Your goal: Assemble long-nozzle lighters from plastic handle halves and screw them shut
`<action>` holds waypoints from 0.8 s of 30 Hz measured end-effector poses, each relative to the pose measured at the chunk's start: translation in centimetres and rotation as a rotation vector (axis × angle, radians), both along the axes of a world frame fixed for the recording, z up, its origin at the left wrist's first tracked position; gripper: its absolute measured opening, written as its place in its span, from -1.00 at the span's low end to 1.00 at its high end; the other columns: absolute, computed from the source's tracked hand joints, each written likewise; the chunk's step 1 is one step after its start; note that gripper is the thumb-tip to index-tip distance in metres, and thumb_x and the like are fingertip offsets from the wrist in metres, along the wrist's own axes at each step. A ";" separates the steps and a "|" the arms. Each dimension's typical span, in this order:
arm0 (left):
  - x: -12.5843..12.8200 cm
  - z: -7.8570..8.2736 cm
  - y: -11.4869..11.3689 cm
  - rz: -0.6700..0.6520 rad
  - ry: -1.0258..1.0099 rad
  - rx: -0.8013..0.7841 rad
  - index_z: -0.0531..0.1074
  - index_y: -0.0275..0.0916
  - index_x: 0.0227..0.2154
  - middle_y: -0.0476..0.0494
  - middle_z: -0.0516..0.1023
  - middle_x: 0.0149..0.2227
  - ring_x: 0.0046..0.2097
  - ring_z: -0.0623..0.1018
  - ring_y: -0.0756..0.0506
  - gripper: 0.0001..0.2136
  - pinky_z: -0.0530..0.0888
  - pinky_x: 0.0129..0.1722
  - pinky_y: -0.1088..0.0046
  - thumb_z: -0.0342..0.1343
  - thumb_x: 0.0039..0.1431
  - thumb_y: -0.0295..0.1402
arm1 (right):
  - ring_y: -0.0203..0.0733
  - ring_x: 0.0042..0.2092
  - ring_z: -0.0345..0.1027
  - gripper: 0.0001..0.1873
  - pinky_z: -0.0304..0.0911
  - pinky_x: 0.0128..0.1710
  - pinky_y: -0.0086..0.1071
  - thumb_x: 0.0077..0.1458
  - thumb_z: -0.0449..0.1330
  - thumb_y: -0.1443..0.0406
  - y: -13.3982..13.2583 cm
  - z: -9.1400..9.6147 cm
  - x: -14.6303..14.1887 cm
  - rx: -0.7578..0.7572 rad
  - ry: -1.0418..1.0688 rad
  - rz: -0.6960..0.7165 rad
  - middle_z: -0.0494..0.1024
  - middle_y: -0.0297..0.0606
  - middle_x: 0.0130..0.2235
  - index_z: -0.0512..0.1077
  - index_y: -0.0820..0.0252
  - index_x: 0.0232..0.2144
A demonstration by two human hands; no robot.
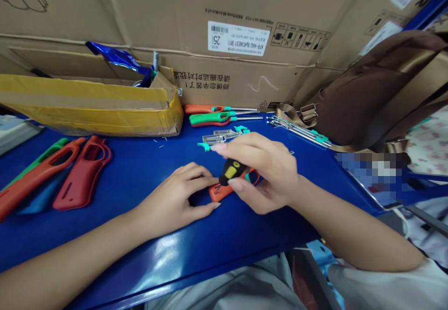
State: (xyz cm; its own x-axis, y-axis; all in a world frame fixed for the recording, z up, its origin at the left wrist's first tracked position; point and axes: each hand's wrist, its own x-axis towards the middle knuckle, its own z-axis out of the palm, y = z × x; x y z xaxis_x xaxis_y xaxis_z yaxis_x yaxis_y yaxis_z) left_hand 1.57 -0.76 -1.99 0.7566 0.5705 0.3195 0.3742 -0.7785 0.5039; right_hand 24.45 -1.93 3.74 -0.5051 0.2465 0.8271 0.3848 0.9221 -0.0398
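An orange lighter casing lies on the blue table, held at its near end between the thumb and fingers of my left hand. Above it, my right hand grips a screwdriver with a black and yellow handle; its shaft is mostly hidden. A teal part shows in the casing, which my right hand partly covers. Just behind my hands lie clear plastic parts and small teal triggers.
Assembled lighters lie at the back by the cardboard wall. Metal rods with teal pieces lie right of them. Loose casings rest at left, below an open carton. A brown bag stands at right, near a blurred-out device.
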 end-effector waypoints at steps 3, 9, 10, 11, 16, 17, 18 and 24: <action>0.0 0.0 0.0 -0.005 0.006 0.003 0.54 -0.16 -0.05 -0.15 0.54 -0.05 0.00 0.49 -0.20 -0.77 0.43 0.04 0.19 0.24 0.28 -0.25 | -0.14 0.10 0.47 -0.56 0.47 0.06 -0.22 0.37 -0.03 0.35 -0.2 -0.2 -0.3 -0.158 0.006 0.104 0.54 -0.07 0.11 0.26 0.29 0.25; -0.1 0.2 -0.1 -0.011 0.004 0.004 0.54 -0.17 -0.11 -0.10 0.54 -0.13 -0.07 0.49 -0.17 -0.83 0.44 -0.04 0.25 0.23 0.28 -0.28 | -0.27 -0.19 0.52 -0.67 0.49 -0.20 -0.42 0.28 0.25 0.22 0.3 -0.6 -0.2 -0.008 0.048 -0.020 0.62 -0.29 -0.19 0.41 0.15 0.06; 0.0 0.2 0.0 -0.009 0.007 0.004 0.54 -0.16 -0.11 -0.10 0.53 -0.14 -0.09 0.49 -0.16 -0.84 0.44 -0.05 0.25 0.23 0.28 -0.28 | -0.28 -0.24 0.51 -0.67 0.47 -0.24 -0.44 0.27 0.27 0.19 0.4 -0.5 -0.1 0.021 0.043 -0.031 0.61 -0.32 -0.24 0.42 0.15 0.04; 0.0 0.2 0.0 -0.008 0.011 0.005 0.55 -0.16 -0.10 -0.10 0.53 -0.13 -0.09 0.49 -0.16 -0.82 0.44 -0.05 0.25 0.23 0.28 -0.28 | -0.28 -0.23 0.52 -0.67 0.48 -0.23 -0.43 0.31 0.22 0.17 0.3 -0.4 -0.1 0.011 0.031 -0.024 0.61 -0.31 -0.24 0.41 0.17 0.05; 0.0 0.1 0.0 -0.013 0.012 0.016 0.55 -0.18 -0.06 -0.15 0.54 -0.05 0.00 0.49 -0.20 -0.78 0.44 0.03 0.20 0.22 0.29 -0.24 | -0.22 0.08 0.47 -0.57 0.42 0.14 -0.22 0.45 -0.12 0.33 -0.2 0.3 -0.1 -0.317 -0.026 0.102 0.55 -0.14 0.07 0.24 0.26 0.27; 0.0 0.1 0.0 -0.012 0.010 0.014 0.54 -0.17 -0.06 -0.14 0.54 -0.05 -0.02 0.50 -0.19 -0.78 0.44 0.02 0.22 0.22 0.29 -0.25 | -0.22 0.03 0.50 -0.60 0.44 0.10 -0.24 0.44 -0.06 0.32 -0.2 0.2 -0.2 -0.306 -0.006 0.092 0.58 -0.16 0.04 0.28 0.24 0.24; 0.0 0.2 0.0 -0.011 0.006 0.014 0.54 -0.17 -0.06 -0.13 0.55 -0.07 -0.04 0.50 -0.18 -0.78 0.45 0.00 0.23 0.22 0.29 -0.25 | -0.23 -0.05 0.53 -0.65 0.47 0.02 -0.27 0.42 0.03 0.30 -0.2 0.2 -0.2 -0.259 0.016 0.068 0.61 -0.19 -0.04 0.34 0.22 0.19; 0.0 0.1 0.0 -0.001 0.014 0.018 0.54 -0.16 -0.04 -0.12 0.54 -0.11 -0.07 0.50 -0.17 -0.76 0.45 -0.02 0.23 0.24 0.28 -0.24 | -0.25 -0.12 0.56 -0.64 0.50 -0.11 -0.37 0.42 0.03 0.23 0.1 0.0 -0.1 -0.134 0.022 0.039 0.64 -0.22 -0.13 0.37 0.26 0.16</action>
